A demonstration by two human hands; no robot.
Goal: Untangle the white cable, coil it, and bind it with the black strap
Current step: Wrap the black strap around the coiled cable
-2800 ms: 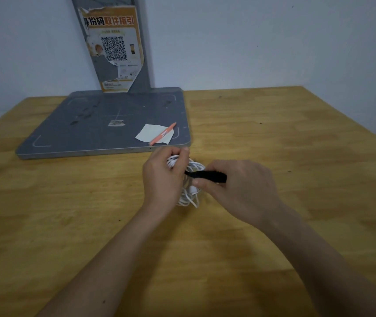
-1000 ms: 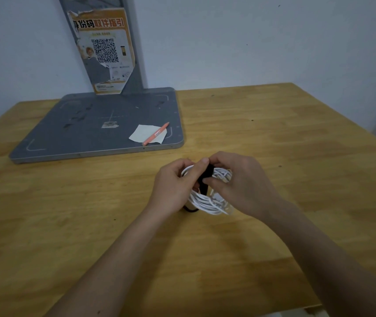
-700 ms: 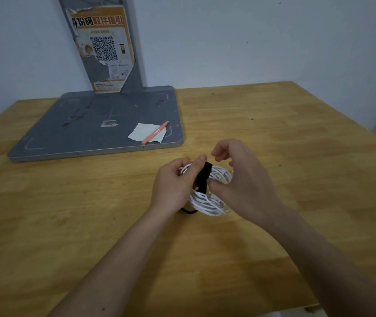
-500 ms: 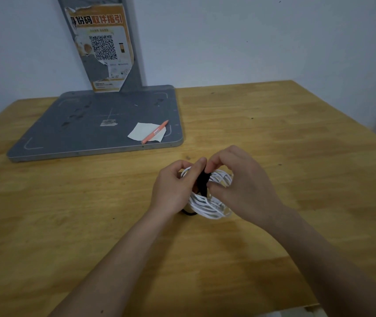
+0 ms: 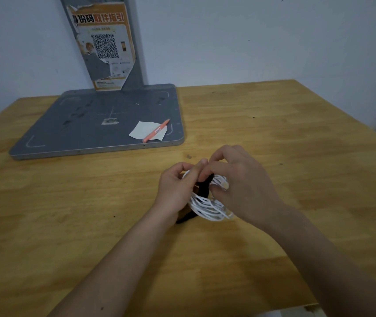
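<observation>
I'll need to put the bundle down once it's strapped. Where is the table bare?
Bare wooden table lies right of the grey base plate, out to the far-right corner, and left of the left hand, in front of the plate. Crowded: the plate's near-right corner, with paper and orange pen.

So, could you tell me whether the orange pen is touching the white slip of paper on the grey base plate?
Touching. The head view shows the orange pen lying diagonally across the white paper, overlapping it with no gap.
</observation>
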